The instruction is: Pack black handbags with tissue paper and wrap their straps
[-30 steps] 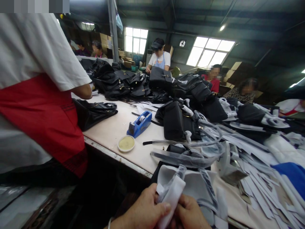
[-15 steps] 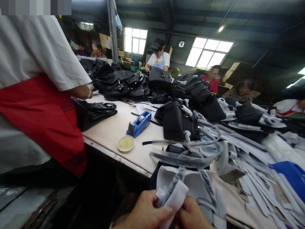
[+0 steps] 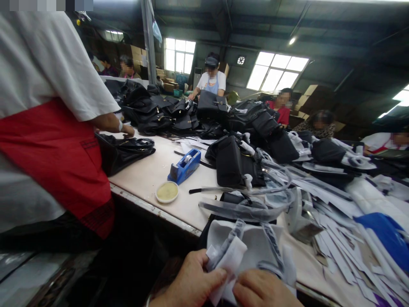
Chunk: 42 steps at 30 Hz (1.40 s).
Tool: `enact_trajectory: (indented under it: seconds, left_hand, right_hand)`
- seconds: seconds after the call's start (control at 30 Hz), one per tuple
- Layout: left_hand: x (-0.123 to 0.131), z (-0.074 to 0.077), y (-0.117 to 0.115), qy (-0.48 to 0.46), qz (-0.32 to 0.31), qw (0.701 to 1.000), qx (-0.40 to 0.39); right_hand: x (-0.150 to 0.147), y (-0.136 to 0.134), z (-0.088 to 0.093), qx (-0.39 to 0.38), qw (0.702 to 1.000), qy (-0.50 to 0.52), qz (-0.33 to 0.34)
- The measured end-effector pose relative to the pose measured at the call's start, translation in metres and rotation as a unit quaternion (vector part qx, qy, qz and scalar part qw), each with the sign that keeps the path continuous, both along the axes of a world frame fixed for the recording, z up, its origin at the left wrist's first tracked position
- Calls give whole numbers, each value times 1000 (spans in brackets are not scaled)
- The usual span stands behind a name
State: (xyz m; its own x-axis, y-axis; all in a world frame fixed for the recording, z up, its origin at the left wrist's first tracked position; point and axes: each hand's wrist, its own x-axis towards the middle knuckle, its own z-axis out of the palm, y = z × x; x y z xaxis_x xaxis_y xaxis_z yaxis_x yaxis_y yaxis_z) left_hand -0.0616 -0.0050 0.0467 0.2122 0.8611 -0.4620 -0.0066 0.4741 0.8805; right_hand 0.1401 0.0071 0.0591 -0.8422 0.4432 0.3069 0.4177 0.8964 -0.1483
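1. left hand (image 3: pixel 198 278) is clamped on the white wrap (image 3: pixel 234 253), thumb across its front, at the near edge of the table (image 3: pixel 193 209).
2. strap (image 3: pixel 235 230), in clear film, rises from behind the wrap; it looks bendy and perhaps slippery, so gripping it through the wrap should serve best.
3. wrap seems light, soft and easily creased; a flat pinch near its edges would likely suit.
4. right hand (image 3: pixel 262 286) is curled beside the wrap's lower part; i cannot tell whether it grips anything.
5. bag (image 3: pixel 254 238) has a pale panel that looks firmer, and is probably the heavier piece.
6. hidden: left fingertips, behind the wrap; right fingertips, tucked under; the bag's bottom, behind the hands.
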Motion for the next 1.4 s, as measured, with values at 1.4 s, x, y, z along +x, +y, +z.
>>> enact_trajectory:
  seconds: [1.4]
  left_hand:
    - [-3,-4,-22,156,-123,970,137]
  right_hand:
    - [-54,25,5,29,990,-135,30]
